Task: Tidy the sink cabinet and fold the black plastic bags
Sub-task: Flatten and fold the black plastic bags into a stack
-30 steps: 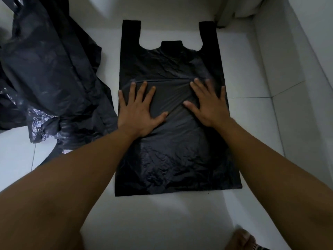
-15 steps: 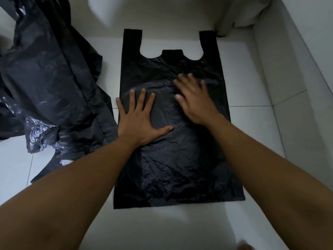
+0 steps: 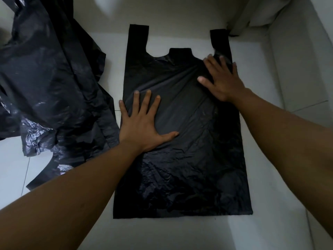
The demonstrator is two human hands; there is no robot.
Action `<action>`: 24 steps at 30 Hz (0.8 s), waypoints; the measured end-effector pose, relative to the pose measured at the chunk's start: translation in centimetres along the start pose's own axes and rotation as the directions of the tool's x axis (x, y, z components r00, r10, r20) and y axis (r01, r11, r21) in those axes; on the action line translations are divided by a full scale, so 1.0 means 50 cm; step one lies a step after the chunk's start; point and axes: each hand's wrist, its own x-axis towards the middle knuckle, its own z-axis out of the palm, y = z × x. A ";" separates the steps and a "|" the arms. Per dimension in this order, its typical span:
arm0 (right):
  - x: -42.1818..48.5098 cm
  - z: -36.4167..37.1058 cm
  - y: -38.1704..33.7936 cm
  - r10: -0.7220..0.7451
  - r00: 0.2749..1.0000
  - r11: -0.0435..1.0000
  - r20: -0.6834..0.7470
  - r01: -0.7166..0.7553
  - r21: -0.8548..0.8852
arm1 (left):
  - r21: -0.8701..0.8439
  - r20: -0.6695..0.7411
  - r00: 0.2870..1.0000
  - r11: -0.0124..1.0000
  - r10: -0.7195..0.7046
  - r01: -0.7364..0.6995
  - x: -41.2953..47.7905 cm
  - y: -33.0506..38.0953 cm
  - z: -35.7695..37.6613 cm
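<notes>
Black plastic bag (image 3: 189, 150) flat on floor (image 3: 180, 235), both hands' grips wide: left hand (image 3: 142, 127), right hand (image 3: 222, 80).

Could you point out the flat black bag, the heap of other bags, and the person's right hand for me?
flat black bag (image 3: 189, 159): head view, on its wrinkled lower body.
heap of other bags (image 3: 48, 83): head view, on the crumpled middle.
right hand (image 3: 222, 79): head view, on the back of the hand, pressed flat on the bag.

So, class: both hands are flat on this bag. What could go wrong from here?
1. The right hand is bunching the flat black bag into diagonal creases near its handle; those may get folded in.
2. The left hand pins one side only, so the thin plastic might slide on the smooth tile floor.
</notes>
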 end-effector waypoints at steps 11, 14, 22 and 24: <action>-0.173 0.077 -0.199 0.124 0.957 0.980 -0.262 -0.076 0.185 | -0.012 0.023 1.000 1.000 -0.012 0.012 -0.005 0.003 -0.006; -0.270 0.128 -0.252 0.257 0.928 0.950 -0.270 -0.192 0.246 | -0.019 0.022 1.000 1.000 -0.011 0.011 -0.007 0.003 -0.007; -0.352 0.178 -0.267 0.291 0.935 0.951 -0.205 -0.259 0.169 | -0.020 0.075 0.997 1.000 0.008 -0.007 -0.007 -0.003 -0.013; -0.353 0.173 -0.268 0.289 0.939 0.951 -0.186 -0.260 0.167 | -0.049 0.123 0.992 0.999 0.016 -0.010 0.000 -0.007 -0.020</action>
